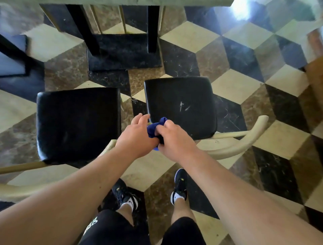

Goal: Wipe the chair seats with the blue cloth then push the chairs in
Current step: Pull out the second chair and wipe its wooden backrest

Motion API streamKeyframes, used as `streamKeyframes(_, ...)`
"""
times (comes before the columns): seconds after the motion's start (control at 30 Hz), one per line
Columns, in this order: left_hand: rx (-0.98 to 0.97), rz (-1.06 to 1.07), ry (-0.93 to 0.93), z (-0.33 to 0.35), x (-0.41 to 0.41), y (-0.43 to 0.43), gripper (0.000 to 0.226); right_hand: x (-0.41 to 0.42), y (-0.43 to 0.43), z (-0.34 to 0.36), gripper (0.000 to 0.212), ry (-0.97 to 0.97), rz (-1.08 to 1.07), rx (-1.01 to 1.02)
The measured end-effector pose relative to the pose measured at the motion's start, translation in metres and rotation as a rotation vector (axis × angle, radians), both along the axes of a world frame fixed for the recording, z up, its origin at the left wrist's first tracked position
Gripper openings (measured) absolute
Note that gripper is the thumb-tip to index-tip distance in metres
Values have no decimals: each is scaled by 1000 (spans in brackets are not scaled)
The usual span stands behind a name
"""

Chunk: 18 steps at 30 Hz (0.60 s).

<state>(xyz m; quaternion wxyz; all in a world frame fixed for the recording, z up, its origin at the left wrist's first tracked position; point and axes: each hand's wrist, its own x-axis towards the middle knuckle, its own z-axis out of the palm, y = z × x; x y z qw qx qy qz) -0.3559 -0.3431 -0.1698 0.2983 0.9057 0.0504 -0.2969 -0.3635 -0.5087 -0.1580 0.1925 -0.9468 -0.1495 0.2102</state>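
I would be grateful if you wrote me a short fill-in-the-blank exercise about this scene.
The left hand and right hand together hold a ____ cloth.
The left seat and right seat are both ____.
Pale scratches mark the ____ seat.
Missing words: blue; black; right.

Floor (pixel 234 85): cube-pattern tiles in cream, brown marble and black, scuffed white in spots. Bench top (pixel 122 2): only pale near edge visible, along top of view. Under it two black posts (pixel 83 26) on square black base plate (pixel 124 52), plate flat on floor. Thin brass-coloured rods (pixel 122 19) behind posts. Second dark base (pixel 12 57) at left edge, partly cut off. Bright glare patch (pixel 242 8) on floor top right. Brown wooden object (pixel 316 78) at right edge, cannot tell what.
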Motion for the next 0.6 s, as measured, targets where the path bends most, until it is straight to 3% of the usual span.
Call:
streamKeyframes(0.2, 139, 79, 79, -5, -18, -78, 105, -14, -109, 0, 22, 100, 15, -15)
streamKeyframes(0.3, 260, 160, 117, -13, -19, -112, 93, -12, -190, 1, 27, 137, 15, -118)
streamKeyframes(0.4, 392, 211, 161, -23, -13, -136, 80, 10, -278, 1, 17, 71, -102, -267)
streamKeyframes(0.47, 445, 250, 187, -27, -8, -144, 79, 33, -328, 2, 23, 4, -208, -321)
streamKeyframes(0.6, 454, 294, 193, -27, -6, -146, 82, 78, -374, -1, 22, -62, -339, -294)
